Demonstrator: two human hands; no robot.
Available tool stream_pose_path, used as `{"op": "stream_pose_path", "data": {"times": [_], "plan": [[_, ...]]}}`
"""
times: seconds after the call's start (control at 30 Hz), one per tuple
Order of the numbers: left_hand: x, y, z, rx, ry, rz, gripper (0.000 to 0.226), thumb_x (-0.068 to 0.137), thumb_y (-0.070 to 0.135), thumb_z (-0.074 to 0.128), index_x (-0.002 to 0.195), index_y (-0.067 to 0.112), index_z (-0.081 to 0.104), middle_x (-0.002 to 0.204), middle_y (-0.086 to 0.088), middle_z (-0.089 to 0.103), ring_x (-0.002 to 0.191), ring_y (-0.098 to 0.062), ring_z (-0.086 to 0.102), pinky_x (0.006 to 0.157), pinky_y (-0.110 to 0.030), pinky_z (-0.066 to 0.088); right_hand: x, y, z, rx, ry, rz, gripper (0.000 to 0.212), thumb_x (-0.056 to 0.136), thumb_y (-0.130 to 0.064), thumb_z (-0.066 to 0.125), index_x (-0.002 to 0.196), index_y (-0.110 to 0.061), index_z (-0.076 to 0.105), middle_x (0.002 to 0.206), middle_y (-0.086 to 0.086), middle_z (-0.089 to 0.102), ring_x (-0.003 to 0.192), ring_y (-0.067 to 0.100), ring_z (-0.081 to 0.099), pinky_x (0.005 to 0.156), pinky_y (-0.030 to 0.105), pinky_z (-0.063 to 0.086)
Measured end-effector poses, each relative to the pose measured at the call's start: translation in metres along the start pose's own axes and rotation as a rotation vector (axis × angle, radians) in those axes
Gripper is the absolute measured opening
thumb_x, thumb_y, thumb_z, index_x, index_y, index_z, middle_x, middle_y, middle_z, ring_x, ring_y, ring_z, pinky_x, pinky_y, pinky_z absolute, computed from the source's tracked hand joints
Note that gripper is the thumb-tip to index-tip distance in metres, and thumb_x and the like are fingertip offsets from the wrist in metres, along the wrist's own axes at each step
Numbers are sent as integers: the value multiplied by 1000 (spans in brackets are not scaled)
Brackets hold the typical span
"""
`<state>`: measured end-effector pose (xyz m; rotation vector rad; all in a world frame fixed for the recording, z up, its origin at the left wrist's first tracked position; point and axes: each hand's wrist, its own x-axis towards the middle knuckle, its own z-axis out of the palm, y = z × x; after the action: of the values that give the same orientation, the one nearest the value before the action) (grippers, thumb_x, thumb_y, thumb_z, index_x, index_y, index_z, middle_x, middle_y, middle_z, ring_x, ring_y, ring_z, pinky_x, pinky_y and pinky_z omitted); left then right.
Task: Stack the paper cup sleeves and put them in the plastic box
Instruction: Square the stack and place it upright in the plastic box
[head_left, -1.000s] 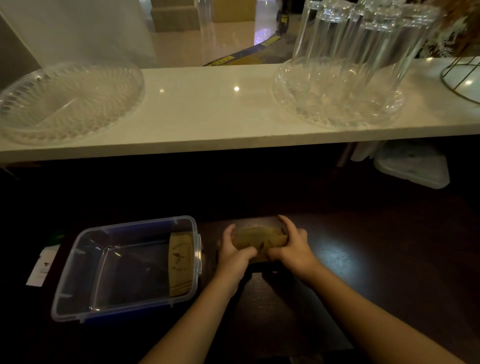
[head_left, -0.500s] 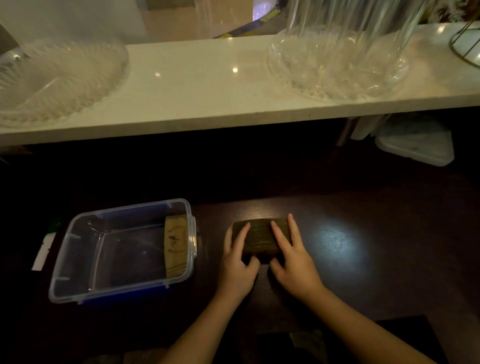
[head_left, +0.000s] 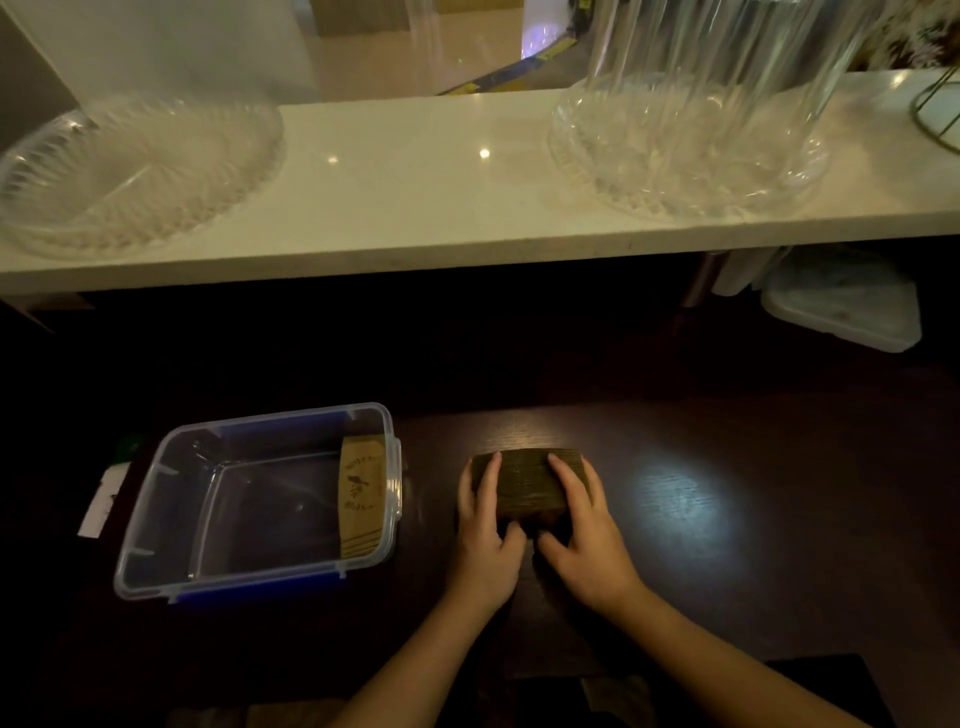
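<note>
A flat stack of brown paper cup sleeves (head_left: 527, 486) lies on the dark table, right of the plastic box. My left hand (head_left: 485, 530) covers its left end and my right hand (head_left: 584, 530) its right end. The fingers lie over the top and the thumbs sit at the near edge. The clear plastic box (head_left: 156, 499) with a blue base stands open to the left. Other brown sleeves with a bird print (head_left: 361, 493) stand on edge against its right inner wall.
A white counter (head_left: 415, 208) runs across above the dark table. It carries a clear ridged platter (head_left: 130, 171) at left and a clear dish with tall glasses (head_left: 691, 150) at right. A white lidded container (head_left: 841, 306) sits under the counter at right. A white paper slip (head_left: 101, 501) lies left of the box.
A second ago both hands held the sleeve stack tilted up off the table. It now lies flat with the fingers pressed on top. The view has tipped downward.
</note>
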<state>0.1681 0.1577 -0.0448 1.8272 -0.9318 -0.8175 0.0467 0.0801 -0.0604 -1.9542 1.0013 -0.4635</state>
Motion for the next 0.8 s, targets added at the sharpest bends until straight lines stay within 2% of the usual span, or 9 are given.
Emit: {"op": "stream_pose_path", "data": {"times": [0.1, 0.2, 0.27, 0.37, 0.43, 0.57, 0.67, 0.73, 0.8], "plan": [[-2, -1, -9, 30, 49, 9, 93, 84, 5, 65, 135, 60, 10, 144, 9, 23, 126, -3, 32, 81, 3, 36, 1, 1, -6, 18, -2, -13, 90, 80, -15, 67, 137, -62, 15, 156, -6, 15, 135, 10, 32, 101, 8, 32], [-1, 3, -27, 64, 21, -38, 100, 73, 18, 78, 142, 52, 13, 132, 11, 35, 120, -6, 38, 88, -13, 34, 3, -8, -21, 50, -49, -13, 91, 77, -9, 71, 134, -60, 22, 152, -2, 26, 136, 9, 31, 97, -1, 25], [0, 13, -41, 39, -18, -63, 92, 65, 25, 83, 137, 46, 30, 125, 12, 41, 115, -8, 42, 90, -23, 37, 7, -22, -36, 141, -86, -14, 95, 69, -4, 74, 133, -56, 27, 144, -1, 37, 130, 9, 40, 95, 3, 32], [-2, 38, -59, -158, -57, -134, 66, 51, 29, 86, 105, 46, 52, 113, 8, 57, 100, -13, 60, 77, -19, 48, 15, -55, -63, 461, -133, 15, 98, 60, 0, 73, 132, -55, 37, 130, -5, 51, 114, 15, 59, 90, 21, 49], [-6, 51, -69, -430, -71, -242, 66, 46, 26, 88, 103, 40, 58, 105, 0, 69, 91, -17, 70, 71, -25, 56, 21, -77, -75, 668, -156, 34, 96, 58, 5, 72, 131, -50, 43, 123, 2, 58, 106, 20, 65, 81, 32, 57], [-19, 70, -77, -835, -51, -321, 69, 47, 16, 87, 110, 18, 60, 92, -5, 77, 84, -25, 74, 62, -29, 58, 34, -109, -65, 1014, -173, 174, 93, 53, 7, 74, 132, -36, 47, 122, 14, 55, 95, 25, 68, 72, 37, 59], [-27, 76, -81, -945, 12, -377, 73, 47, 16, 87, 113, 13, 56, 91, -8, 78, 85, -27, 73, 65, -32, 58, 42, -130, -48, 1056, -192, 264, 79, 64, 2, 66, 134, -30, 46, 126, 17, 57, 103, 29, 65, 80, 43, 55], [-32, 76, -91, -968, 7, -436, 74, 50, 14, 88, 117, 11, 56, 95, -8, 78, 89, -25, 73, 69, -33, 58, 49, -140, -40, 987, -224, 271, 74, 74, 6, 59, 137, -28, 44, 123, 16, 57, 102, 29, 64, 77, 41, 55], [-35, 73, -109, -995, -19, -502, 72, 56, 13, 87, 121, 11, 56, 102, -10, 77, 93, -25, 72, 76, -35, 57, 55, -150, -34, 933, -279, 263, 80, 72, 6, 63, 141, -27, 40, 122, 14, 56, 98, 27, 65, 72, 38, 56]]}}
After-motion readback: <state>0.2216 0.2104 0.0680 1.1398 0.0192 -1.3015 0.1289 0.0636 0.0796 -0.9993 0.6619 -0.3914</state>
